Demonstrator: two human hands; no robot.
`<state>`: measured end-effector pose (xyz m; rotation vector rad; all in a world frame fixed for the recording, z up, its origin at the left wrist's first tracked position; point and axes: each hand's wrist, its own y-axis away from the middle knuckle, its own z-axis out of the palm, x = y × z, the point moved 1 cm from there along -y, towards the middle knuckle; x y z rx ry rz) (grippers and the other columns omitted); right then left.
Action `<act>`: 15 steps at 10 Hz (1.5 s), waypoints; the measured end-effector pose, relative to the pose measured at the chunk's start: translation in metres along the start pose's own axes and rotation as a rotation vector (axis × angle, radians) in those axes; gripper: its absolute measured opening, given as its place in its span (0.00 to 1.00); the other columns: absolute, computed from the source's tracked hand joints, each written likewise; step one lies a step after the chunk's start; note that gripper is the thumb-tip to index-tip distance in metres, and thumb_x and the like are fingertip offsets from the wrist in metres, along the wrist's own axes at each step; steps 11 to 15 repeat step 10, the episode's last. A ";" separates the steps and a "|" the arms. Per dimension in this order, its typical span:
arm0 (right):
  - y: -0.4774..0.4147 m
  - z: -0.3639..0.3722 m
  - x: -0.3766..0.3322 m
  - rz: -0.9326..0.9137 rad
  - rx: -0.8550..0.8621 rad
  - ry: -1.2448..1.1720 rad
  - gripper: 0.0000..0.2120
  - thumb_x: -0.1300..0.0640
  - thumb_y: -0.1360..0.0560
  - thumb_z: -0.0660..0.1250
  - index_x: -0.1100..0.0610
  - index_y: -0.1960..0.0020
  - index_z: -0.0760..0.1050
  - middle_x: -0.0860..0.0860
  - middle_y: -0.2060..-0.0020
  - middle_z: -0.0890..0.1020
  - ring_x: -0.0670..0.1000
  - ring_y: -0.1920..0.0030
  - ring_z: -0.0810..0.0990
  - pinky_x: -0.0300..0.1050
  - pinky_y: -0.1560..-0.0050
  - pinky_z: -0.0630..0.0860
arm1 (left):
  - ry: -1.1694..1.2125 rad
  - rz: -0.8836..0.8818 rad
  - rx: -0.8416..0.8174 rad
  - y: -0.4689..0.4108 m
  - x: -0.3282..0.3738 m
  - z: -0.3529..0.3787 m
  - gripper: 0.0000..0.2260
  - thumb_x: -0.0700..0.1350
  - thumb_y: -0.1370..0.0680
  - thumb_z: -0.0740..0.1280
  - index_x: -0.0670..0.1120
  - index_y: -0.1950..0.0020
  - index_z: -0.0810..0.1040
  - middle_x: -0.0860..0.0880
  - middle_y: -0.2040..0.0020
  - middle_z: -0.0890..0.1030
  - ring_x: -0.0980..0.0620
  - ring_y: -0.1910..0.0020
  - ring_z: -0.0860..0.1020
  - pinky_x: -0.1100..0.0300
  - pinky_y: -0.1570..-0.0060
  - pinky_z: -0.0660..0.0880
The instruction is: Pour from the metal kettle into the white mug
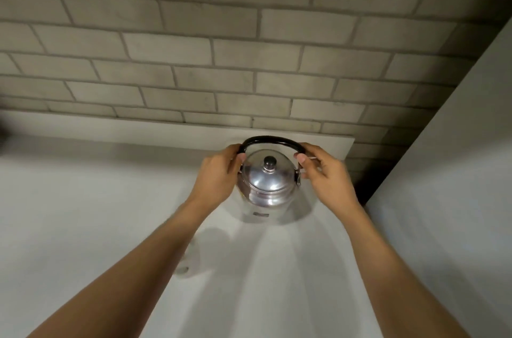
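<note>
A shiny metal kettle [266, 191] with a black knob on its lid stands on the white counter [83, 213], near the back wall. Its black arched handle [270, 139] is raised. My left hand [219, 171] grips the handle's left end and my right hand [324, 171] grips its right end, fingers curled around it. A white mug [205, 251] stands in front of the kettle and to its left, partly hidden by my left forearm.
A grey brick-pattern wall [221, 46] rises behind the counter above a low white ledge [166, 130]. A tall white panel [457, 171] closes off the right side, close to the kettle.
</note>
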<state>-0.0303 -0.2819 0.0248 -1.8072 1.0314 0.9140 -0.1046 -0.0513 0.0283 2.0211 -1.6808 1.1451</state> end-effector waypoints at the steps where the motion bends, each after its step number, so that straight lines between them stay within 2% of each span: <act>1: -0.030 0.016 0.016 0.041 0.028 0.008 0.15 0.56 0.17 0.67 0.34 0.44 0.79 0.42 0.52 0.87 0.49 0.53 0.88 0.57 0.46 0.84 | -0.035 -0.032 -0.009 -0.030 -0.014 0.005 0.12 0.44 0.13 0.62 0.42 0.35 0.82 0.42 0.51 0.87 0.41 0.55 0.83 0.64 0.63 0.64; 2: -0.057 0.029 0.034 0.099 0.007 -0.013 0.11 0.55 0.17 0.67 0.45 0.38 0.83 0.47 0.49 0.87 0.53 0.49 0.87 0.59 0.42 0.83 | -0.077 -0.119 -0.055 -0.062 -0.029 0.013 0.13 0.45 0.13 0.62 0.43 0.34 0.82 0.41 0.50 0.87 0.44 0.57 0.79 0.63 0.62 0.64; 3: -0.080 0.038 0.047 0.134 -0.012 0.001 0.12 0.55 0.16 0.67 0.50 0.35 0.82 0.47 0.47 0.86 0.55 0.47 0.87 0.58 0.39 0.82 | -0.095 -0.197 -0.145 -0.091 -0.045 0.024 0.14 0.47 0.13 0.60 0.43 0.35 0.80 0.39 0.45 0.85 0.37 0.47 0.82 0.58 0.52 0.69; 4: -0.092 0.043 0.053 0.140 -0.032 0.044 0.12 0.54 0.16 0.67 0.51 0.34 0.82 0.49 0.46 0.86 0.56 0.51 0.88 0.58 0.42 0.82 | -0.074 -0.221 -0.167 -0.102 -0.054 0.031 0.13 0.47 0.14 0.60 0.42 0.36 0.79 0.38 0.45 0.85 0.36 0.45 0.82 0.55 0.51 0.70; 5: -0.098 0.044 0.057 0.145 -0.035 0.050 0.13 0.55 0.16 0.67 0.53 0.34 0.82 0.52 0.45 0.86 0.57 0.50 0.87 0.58 0.43 0.83 | -0.113 -0.216 -0.204 -0.105 -0.058 0.035 0.11 0.43 0.14 0.60 0.41 0.37 0.79 0.40 0.44 0.85 0.37 0.42 0.81 0.53 0.50 0.72; 6: -0.103 0.049 0.062 0.161 -0.041 0.058 0.13 0.56 0.16 0.66 0.52 0.33 0.82 0.51 0.45 0.86 0.56 0.47 0.86 0.57 0.43 0.84 | -0.104 -0.235 -0.219 -0.112 -0.062 0.036 0.12 0.42 0.14 0.58 0.42 0.37 0.79 0.39 0.44 0.84 0.38 0.44 0.80 0.51 0.50 0.75; 7: -0.103 0.053 0.070 0.182 -0.041 0.033 0.13 0.56 0.16 0.66 0.50 0.34 0.83 0.43 0.49 0.85 0.54 0.46 0.86 0.55 0.44 0.84 | -0.102 -0.237 -0.225 -0.114 -0.067 0.038 0.12 0.43 0.14 0.58 0.42 0.36 0.80 0.39 0.44 0.84 0.39 0.46 0.81 0.50 0.50 0.77; 8: -0.102 0.056 0.071 0.203 -0.034 0.006 0.13 0.56 0.16 0.66 0.48 0.35 0.83 0.41 0.48 0.85 0.52 0.46 0.86 0.55 0.43 0.84 | -0.091 -0.245 -0.217 -0.114 -0.070 0.039 0.13 0.42 0.14 0.58 0.43 0.36 0.80 0.40 0.44 0.84 0.40 0.47 0.80 0.53 0.52 0.74; 9: -0.103 0.057 0.072 0.210 -0.047 0.013 0.14 0.57 0.15 0.65 0.50 0.31 0.81 0.45 0.46 0.85 0.52 0.45 0.85 0.56 0.40 0.83 | -0.060 -0.262 -0.205 -0.116 -0.071 0.040 0.14 0.43 0.14 0.58 0.44 0.33 0.79 0.40 0.41 0.85 0.38 0.41 0.81 0.51 0.46 0.76; 10: -0.101 0.054 0.071 0.222 -0.076 0.108 0.21 0.56 0.16 0.66 0.52 0.23 0.73 0.50 0.34 0.82 0.51 0.42 0.84 0.48 0.36 0.79 | -0.021 -0.307 -0.211 -0.118 -0.065 0.036 0.20 0.48 0.13 0.60 0.46 0.21 0.70 0.40 0.31 0.81 0.38 0.32 0.79 0.49 0.36 0.75; 15: -0.101 0.054 0.071 0.222 -0.076 0.108 0.21 0.56 0.16 0.66 0.52 0.23 0.73 0.50 0.34 0.82 0.51 0.42 0.84 0.48 0.36 0.79 | -0.021 -0.307 -0.211 -0.118 -0.065 0.036 0.20 0.48 0.13 0.60 0.46 0.21 0.70 0.40 0.31 0.81 0.38 0.32 0.79 0.49 0.36 0.75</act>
